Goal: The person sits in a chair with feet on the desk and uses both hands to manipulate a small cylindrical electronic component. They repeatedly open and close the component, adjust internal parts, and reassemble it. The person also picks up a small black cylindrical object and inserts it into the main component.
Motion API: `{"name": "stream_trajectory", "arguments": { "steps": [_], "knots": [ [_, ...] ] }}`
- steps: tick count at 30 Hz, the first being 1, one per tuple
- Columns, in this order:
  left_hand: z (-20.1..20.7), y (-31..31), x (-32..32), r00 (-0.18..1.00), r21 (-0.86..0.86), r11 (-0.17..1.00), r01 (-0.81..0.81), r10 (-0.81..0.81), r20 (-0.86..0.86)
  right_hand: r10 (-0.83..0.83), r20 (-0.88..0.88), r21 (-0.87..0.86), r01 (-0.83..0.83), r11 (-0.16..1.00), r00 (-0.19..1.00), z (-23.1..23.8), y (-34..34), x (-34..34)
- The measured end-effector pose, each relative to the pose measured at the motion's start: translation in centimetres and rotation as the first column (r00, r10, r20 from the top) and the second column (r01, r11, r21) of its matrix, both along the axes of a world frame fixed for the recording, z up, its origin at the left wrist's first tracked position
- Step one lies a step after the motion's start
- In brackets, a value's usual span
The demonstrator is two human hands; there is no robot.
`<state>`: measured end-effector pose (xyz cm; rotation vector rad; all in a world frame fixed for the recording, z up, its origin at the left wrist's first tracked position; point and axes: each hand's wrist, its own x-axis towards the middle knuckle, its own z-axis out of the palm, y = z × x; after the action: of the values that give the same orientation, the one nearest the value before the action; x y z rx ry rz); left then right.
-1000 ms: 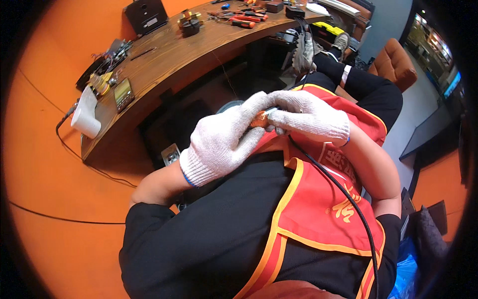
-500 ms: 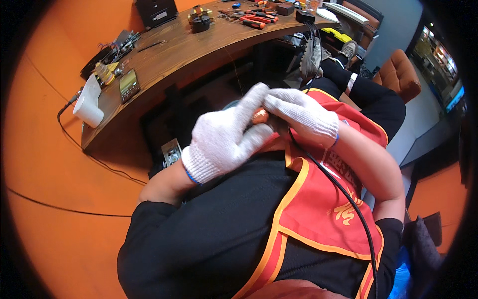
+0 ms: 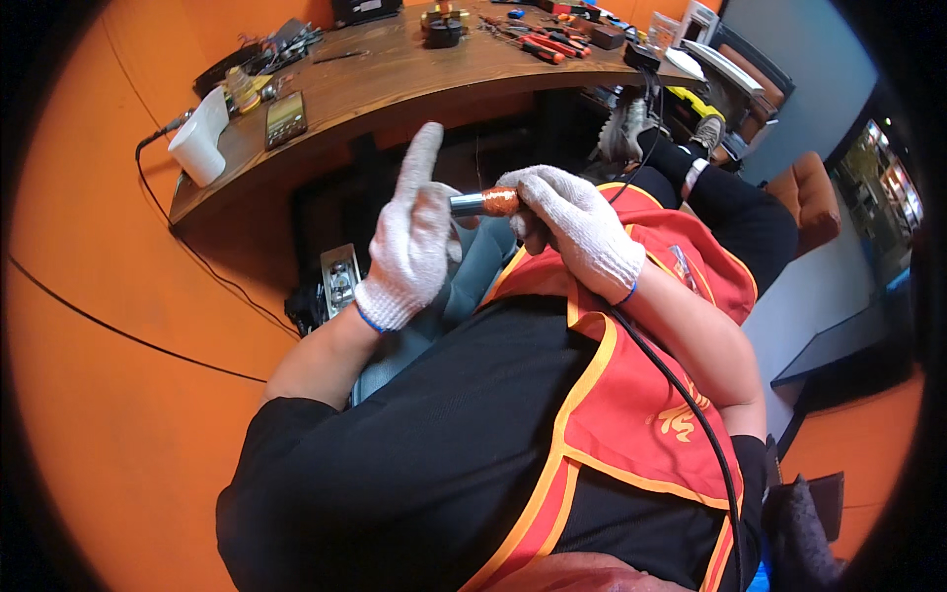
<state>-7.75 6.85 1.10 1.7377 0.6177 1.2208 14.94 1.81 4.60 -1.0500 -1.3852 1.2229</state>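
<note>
Both my hands wear white knitted gloves and are raised above my lap. My right hand (image 3: 567,212) grips a short rod (image 3: 499,202) by its glittery copper-orange end. The rod's shiny silver part points left, toward my left hand (image 3: 409,242). That hand is upright with the index finger stretched up and the fingers apart. It is right at the silver tip, which meets the glove; whether they touch is hard to see.
Left of the hands, a wooden desk (image 3: 375,89) bears a phone (image 3: 286,120), a white roll (image 3: 199,148), a black-based brass device (image 3: 444,28) and pliers (image 3: 552,46). A black cable (image 3: 681,385) crosses my red apron (image 3: 641,434). A small box of parts (image 3: 340,276) is below the desk.
My hands have moved apart, and the left index finger has straightened upward. The rod's silver part, hidden before, now shows between them. The view has shifted slightly.
</note>
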Motion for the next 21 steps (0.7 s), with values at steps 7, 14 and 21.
{"name": "stream_trajectory", "arguments": {
  "steps": [7, 14, 21],
  "knots": [
    [0.3, 0.2, 0.3, 0.999, -0.158, 0.987, 0.011, -0.018, -0.041, -0.071, -0.139, 0.024, 0.075, 0.997, 0.988, -0.7, 0.4, -0.2],
    [0.1, 1.0, 0.7, 0.997, -0.337, 0.938, 0.076, -0.061, 0.055, -0.056, -0.03, -0.026, 0.055, 0.998, 0.998, -1.1, 0.0, 0.0],
    [-0.2, 2.2, 0.8, 0.996, -0.273, 0.96, 0.066, -0.079, -0.036, -0.118, 0.098, -0.014, 0.12, 0.993, 0.988, -0.9, 1.1, 0.2]
  ]
}}
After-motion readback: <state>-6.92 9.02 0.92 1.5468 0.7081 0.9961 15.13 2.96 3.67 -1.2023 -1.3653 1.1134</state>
